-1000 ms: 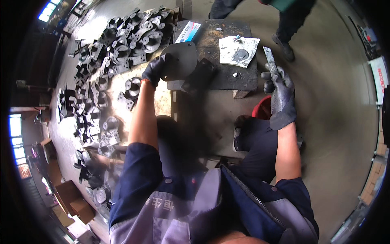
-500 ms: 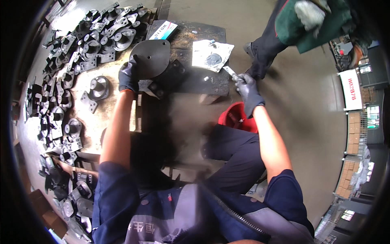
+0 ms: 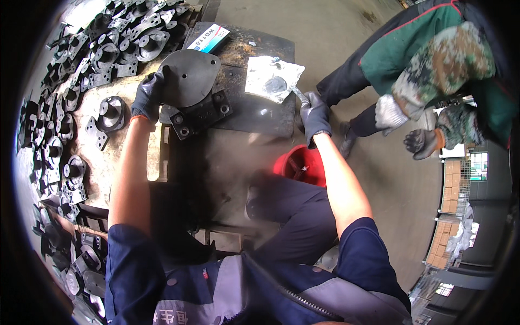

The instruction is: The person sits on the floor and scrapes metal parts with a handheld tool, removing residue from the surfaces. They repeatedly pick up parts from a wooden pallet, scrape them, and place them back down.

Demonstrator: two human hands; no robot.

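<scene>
My left hand (image 3: 147, 97), in a dark glove, grips a flat grey metal plate (image 3: 190, 84) by its left edge. The plate is rounded, has small holes and is tilted up; a black block with large holes (image 3: 201, 115) shows along its lower edge. My gloved right hand (image 3: 316, 118) is closed around a thin, light-coloured spatula (image 3: 298, 94). The spatula's tip is at the right edge of a patch of grey paste (image 3: 275, 84). That paste lies on a white sheet (image 3: 257, 70) on the dark, worn bench top (image 3: 265, 122).
A blue-and-white box (image 3: 210, 39) lies at the bench's back. Many metal brackets (image 3: 111, 111) cover the pallet on the left. A red bucket (image 3: 283, 165) stands below my right forearm. At the right, a co-worker in camouflage sleeves (image 3: 444, 65) bends over, gloved hands low.
My right hand has brought the spatula's tip to the paste. The plate in my left hand has tilted, showing more of the black block. The co-worker's arms and hands have come into view.
</scene>
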